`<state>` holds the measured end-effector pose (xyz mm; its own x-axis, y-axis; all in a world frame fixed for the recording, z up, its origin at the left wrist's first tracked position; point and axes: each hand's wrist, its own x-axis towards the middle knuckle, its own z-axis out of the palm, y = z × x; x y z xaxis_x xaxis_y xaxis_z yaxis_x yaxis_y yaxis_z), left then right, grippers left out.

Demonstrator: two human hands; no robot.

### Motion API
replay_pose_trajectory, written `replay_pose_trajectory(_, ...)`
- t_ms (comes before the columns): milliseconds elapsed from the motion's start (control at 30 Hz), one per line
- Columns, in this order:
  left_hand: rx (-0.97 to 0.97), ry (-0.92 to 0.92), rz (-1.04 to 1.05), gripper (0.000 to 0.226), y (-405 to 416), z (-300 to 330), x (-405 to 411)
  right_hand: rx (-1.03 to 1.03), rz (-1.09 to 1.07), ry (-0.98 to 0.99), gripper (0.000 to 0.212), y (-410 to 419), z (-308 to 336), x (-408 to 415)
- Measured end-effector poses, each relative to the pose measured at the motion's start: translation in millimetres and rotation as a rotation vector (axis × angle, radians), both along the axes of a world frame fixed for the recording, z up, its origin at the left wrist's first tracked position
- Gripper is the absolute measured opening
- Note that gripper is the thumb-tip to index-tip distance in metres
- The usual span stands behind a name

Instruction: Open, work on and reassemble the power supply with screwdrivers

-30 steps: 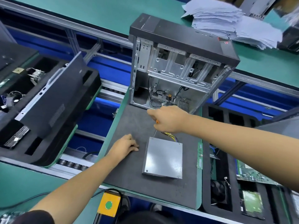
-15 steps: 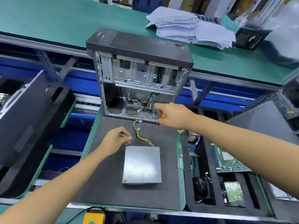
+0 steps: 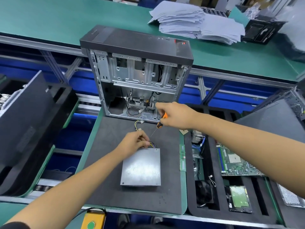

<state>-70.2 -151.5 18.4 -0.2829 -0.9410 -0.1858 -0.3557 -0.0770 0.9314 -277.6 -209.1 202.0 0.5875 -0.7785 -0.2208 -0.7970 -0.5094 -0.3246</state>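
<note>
Left edge of frame: black foam tray [image 3: 33, 129], tilted, carrying a dark panel; contents at its far left blurred.

Lower centre-left: left hand [image 3: 134, 142], fingers curled, pinching the bundle of coloured wires [image 3: 152, 144] where it leaves the top edge of the power supply.

Bottom centre: yellow box with a green button [image 3: 93, 220], partly cut off by the frame edge.

Centre: dark grey mat [image 3: 105, 179] on a green-edged tabletop. Power supply [image 3: 142, 167], a plain grey metal box, lies flat on the mat, lid on, in the lower middle of the frame.

Upper centre: computer case [image 3: 137, 63], upright at the far end of the mat, side open toward the camera, bare metal drive bays and loose cables visible inside.

Centre-right: right hand [image 3: 175, 115], closed round the orange-and-black handle of a screwdriver [image 3: 160, 120], at the lower right corner of the case opening; thin shaft angles down-left toward the left hand.

Upper right: stack of grey paper sheets [image 3: 198, 22] on the green bench behind.

Right: second black foam tray [image 3: 214, 204], compartments holding a green circuit board [image 3: 236, 162], a fan [image 3: 203, 192] and a drive [image 3: 239, 199].
</note>
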Motion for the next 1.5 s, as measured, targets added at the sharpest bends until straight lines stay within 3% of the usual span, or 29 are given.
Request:
replay_pose_trajectory(300,-0.132,0.008,-0.028,0.028,-1,7,-16,0.028,0.032,0.006,0.020,-4,-8,-3)
replay_pose_trajectory(567,-0.087,0.086,-0.010,0.036,-2,4,-19,-0.001,0.056,0.027,0.022,-8,-8,-8)
replay_pose_trajectory(767,-0.089,0.075,-0.084,0.021,0,3,-23,0.012,0.099,0.055,0.028,-7,-7,-10)
replay_pose_trajectory(1200,0.001,0.107,-0.090,0.015,-3,1,-28,-0.129,0.281,0.115,0.022,-7,-10,-8)
replay_pose_trajectory(1367,0.002,0.072,-0.105,0.015,-4,2,-28,-0.176,0.343,0.146,0.020,-7,-9,-7)
replay_pose_trajectory(1500,-0.100,-0.087,-0.133,0.021,-6,4,-28,-0.179,0.409,0.173,0.021,-5,-10,-4)
